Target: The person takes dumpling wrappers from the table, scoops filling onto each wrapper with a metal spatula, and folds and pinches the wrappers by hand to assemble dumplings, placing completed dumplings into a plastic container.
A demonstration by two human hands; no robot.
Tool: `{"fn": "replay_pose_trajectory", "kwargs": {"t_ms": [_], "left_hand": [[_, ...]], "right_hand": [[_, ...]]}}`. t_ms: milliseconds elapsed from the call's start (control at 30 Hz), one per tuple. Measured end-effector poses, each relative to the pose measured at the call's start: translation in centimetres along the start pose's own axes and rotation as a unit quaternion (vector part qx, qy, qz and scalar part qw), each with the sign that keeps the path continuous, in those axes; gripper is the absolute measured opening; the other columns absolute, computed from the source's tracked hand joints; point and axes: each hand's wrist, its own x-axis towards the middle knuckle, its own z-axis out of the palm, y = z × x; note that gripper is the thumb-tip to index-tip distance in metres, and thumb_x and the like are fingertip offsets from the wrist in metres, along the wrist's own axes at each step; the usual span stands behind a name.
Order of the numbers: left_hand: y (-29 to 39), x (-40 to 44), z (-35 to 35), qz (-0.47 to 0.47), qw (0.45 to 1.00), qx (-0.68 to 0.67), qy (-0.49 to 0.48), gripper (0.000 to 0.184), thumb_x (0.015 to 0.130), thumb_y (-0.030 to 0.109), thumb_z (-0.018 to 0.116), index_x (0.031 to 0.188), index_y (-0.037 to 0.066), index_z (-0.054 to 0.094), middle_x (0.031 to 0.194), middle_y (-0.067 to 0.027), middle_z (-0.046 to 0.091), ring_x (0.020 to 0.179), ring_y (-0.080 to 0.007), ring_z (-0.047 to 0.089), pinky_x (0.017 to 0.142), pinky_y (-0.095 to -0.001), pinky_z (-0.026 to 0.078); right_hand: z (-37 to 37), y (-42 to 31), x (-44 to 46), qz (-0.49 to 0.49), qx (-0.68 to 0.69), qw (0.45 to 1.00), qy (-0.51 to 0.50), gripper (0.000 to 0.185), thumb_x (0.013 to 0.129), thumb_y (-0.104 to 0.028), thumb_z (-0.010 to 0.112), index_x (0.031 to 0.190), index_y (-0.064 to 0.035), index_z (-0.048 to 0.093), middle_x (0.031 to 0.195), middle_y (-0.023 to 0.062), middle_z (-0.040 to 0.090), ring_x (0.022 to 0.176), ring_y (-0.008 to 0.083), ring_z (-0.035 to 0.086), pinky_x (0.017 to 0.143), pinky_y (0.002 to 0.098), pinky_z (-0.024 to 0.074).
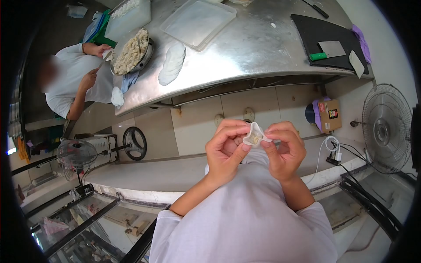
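A round white dumpling wrapper [259,129] with pale chunky filling inside is held up in front of my chest. Its edge is drawn into a three-cornered shape, open at the middle. My left hand [226,147] pinches one side between thumb and fingers. On the opposite side, my right hand [285,149] grips the edge the same way. Overlapping wrappers [172,63] lie on the steel table [245,48]. Near them stands a metal bowl [150,51] heaped with similar filling [130,52], beside a co-worker.
The co-worker [79,79] at the left works over the bowl with both hands. A clear plastic tray [199,24] lies on the table. At the right, a green-handled cleaver [332,49] rests on a black cutting board [309,35]. A fan [387,128] stands right, near cables.
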Motion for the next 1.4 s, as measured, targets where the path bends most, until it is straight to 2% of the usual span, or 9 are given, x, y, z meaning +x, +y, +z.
{"fn": "replay_pose_trajectory", "kwargs": {"t_ms": [200, 367, 500, 700, 800, 1000, 1200, 1267, 1400], "left_hand": [[-0.3, -0.2, 0.1, 0.024, 1.000, 0.010, -0.001, 0.033, 0.089, -0.002, 0.067, 0.120, -0.005, 0.059, 0.120, -0.0131, 0.053, 0.105, -0.0161, 0.057, 0.089, -0.0282, 0.049], [-0.1, -0.4, 0.2, 0.001, 1.000, 0.015, -0.008, 0.032, 0.092, 0.002, 0.064, 0.123, -0.006, 0.059, 0.121, -0.0132, 0.051, 0.108, -0.0183, 0.055, 0.094, -0.0310, 0.047], [0.1, 0.0, -0.1, -0.012, 0.999, 0.019, -0.029, 0.031, 0.094, 0.003, 0.062, 0.124, -0.006, 0.059, 0.122, -0.0136, 0.049, 0.111, -0.0189, 0.054, 0.095, -0.0317, 0.047], [0.4, 0.5, -0.3, 0.005, 0.996, 0.028, -0.085, 0.032, 0.093, 0.003, 0.061, 0.123, -0.007, 0.059, 0.121, -0.0133, 0.047, 0.110, -0.0191, 0.054, 0.093, -0.0309, 0.048], [0.8, 0.7, -0.4, -0.008, 0.995, 0.034, -0.099, 0.031, 0.094, 0.005, 0.062, 0.123, -0.006, 0.060, 0.120, -0.0124, 0.047, 0.104, -0.0170, 0.055, 0.087, -0.0285, 0.049], [1.0, 0.9, -1.2, -0.013, 0.984, 0.107, -0.140, 0.029, 0.096, 0.009, 0.060, 0.122, -0.002, 0.063, 0.120, -0.0112, 0.047, 0.094, -0.0127, 0.053, 0.077, -0.0235, 0.047], [-0.1, 0.4, -0.2, -0.013, 0.997, 0.053, -0.063, 0.028, 0.092, 0.003, 0.063, 0.120, -0.004, 0.062, 0.120, -0.0130, 0.049, 0.095, -0.0136, 0.054, 0.080, -0.0257, 0.050], [-1.0, -0.3, 0.2, 0.038, 0.999, 0.024, 0.026, 0.032, 0.090, 0.008, 0.069, 0.118, -0.002, 0.061, 0.119, -0.0145, 0.053, 0.106, -0.0200, 0.054, 0.092, -0.0324, 0.046], [-1.3, -1.0, 0.5, 0.083, 0.992, 0.089, 0.039, 0.030, 0.088, 0.009, 0.072, 0.115, -0.001, 0.064, 0.121, -0.0146, 0.054, 0.108, -0.0202, 0.055, 0.093, -0.0323, 0.046]], "right_hand": [[0.3, 0.0, 0.0, 0.015, 0.028, 0.999, 0.034, 0.011, 0.082, -0.002, 0.074, 0.091, -0.0009, 0.066, 0.089, 0.0113, 0.065, 0.077, 0.0178, 0.059, 0.066, 0.0280, 0.0482], [-0.2, 0.1, 0.3, -0.022, -0.037, 0.999, -0.023, 0.010, 0.083, -0.006, 0.073, 0.089, -0.0017, 0.066, 0.090, 0.0103, 0.065, 0.076, 0.0187, 0.058, 0.066, 0.0283, 0.0477], [0.1, -0.2, 0.6, -0.041, -0.066, 0.997, 0.006, 0.009, 0.084, -0.007, 0.073, 0.088, -0.0023, 0.066, 0.090, 0.0100, 0.065, 0.075, 0.0187, 0.057, 0.066, 0.0284, 0.0478], [0.0, 0.2, 0.2, -0.027, 0.020, 0.999, 0.016, 0.027, 0.082, -0.011, 0.077, 0.105, -0.0024, 0.064, 0.088, 0.0093, 0.066, 0.073, 0.0171, 0.055, 0.066, 0.0277, 0.0468], [-0.4, -0.3, 0.5, -0.014, -0.007, 1.000, 0.013, 0.037, 0.081, -0.013, 0.078, 0.112, -0.0019, 0.061, 0.085, 0.0085, 0.067, 0.073, 0.0173, 0.055, 0.065, 0.0282, 0.0464], [-1.3, 0.0, 1.1, -0.061, -0.098, 0.991, -0.064, 0.023, 0.081, -0.014, 0.079, 0.098, -0.0030, 0.068, 0.083, 0.0074, 0.067, 0.076, 0.0180, 0.056, 0.065, 0.0291, 0.0464], [-0.1, 0.4, 0.3, 0.006, -0.047, 0.999, -0.015, 0.017, 0.083, -0.013, 0.076, 0.092, -0.0015, 0.067, 0.094, 0.0101, 0.063, 0.081, 0.0198, 0.059, 0.071, 0.0289, 0.0491], [0.1, 0.4, 0.2, 0.004, -0.057, 0.998, 0.000, 0.015, 0.085, -0.012, 0.075, 0.092, -0.0014, 0.066, 0.097, 0.0108, 0.061, 0.083, 0.0204, 0.060, 0.073, 0.0286, 0.0497], [0.4, 0.0, 0.0, 0.032, -0.033, 0.999, 0.005, 0.013, 0.086, -0.010, 0.073, 0.093, -0.0015, 0.065, 0.096, 0.0109, 0.061, 0.083, 0.0208, 0.061, 0.073, 0.0286, 0.0496]]}}
